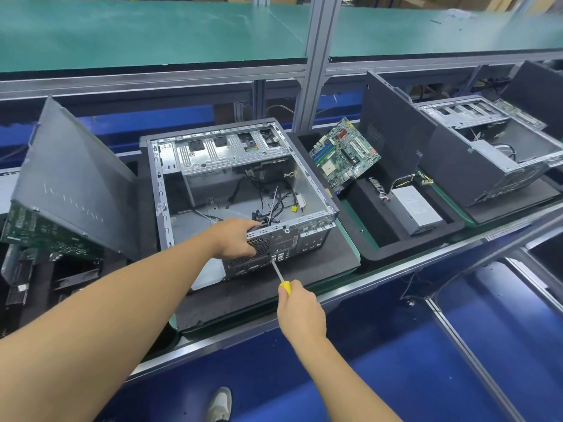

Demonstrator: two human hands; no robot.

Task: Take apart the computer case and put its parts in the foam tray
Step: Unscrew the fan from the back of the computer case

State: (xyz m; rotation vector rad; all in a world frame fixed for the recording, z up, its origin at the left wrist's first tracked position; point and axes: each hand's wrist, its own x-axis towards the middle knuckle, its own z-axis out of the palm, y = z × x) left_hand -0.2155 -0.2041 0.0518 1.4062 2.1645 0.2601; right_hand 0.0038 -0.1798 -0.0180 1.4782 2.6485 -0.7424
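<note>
Factory line, grey belt with blue panels below and a green shelf (152, 32) above and behind the computer case (243, 190).

Computer case lies on its side on a black foam pad (304, 263), open side up, rear panel toward the person. Mostly gutted: drive cage at the far end, loose cables on the floor of it.

Key relation: screwdriver (277, 272) tip sits on the rear panel at the lower right corner of the fan grille (262, 246). Its shaft runs from that corner down and right to the yellow handle, so the long axis points at the panel, slightly slanted. Right hand (300, 312) is wrapped tight round the handle, just in front of the case. Left hand (236, 237) is nearer, fingers curled over the rear top edge and thumb on the grille. Whether the fingers hold the fan inside cannot be told.

Judgement: fan screw being undone. The next move needs the tip kept square in the screw and the left hand bracing the case.

Foam tray (396, 251) is just right of the case, holding a motherboard (344, 153), a power supply (416, 210) and a leaning side panel (393, 132). Second stripped case (487, 147) is further right. Another side panel (73, 184) leans left of the case.
</note>
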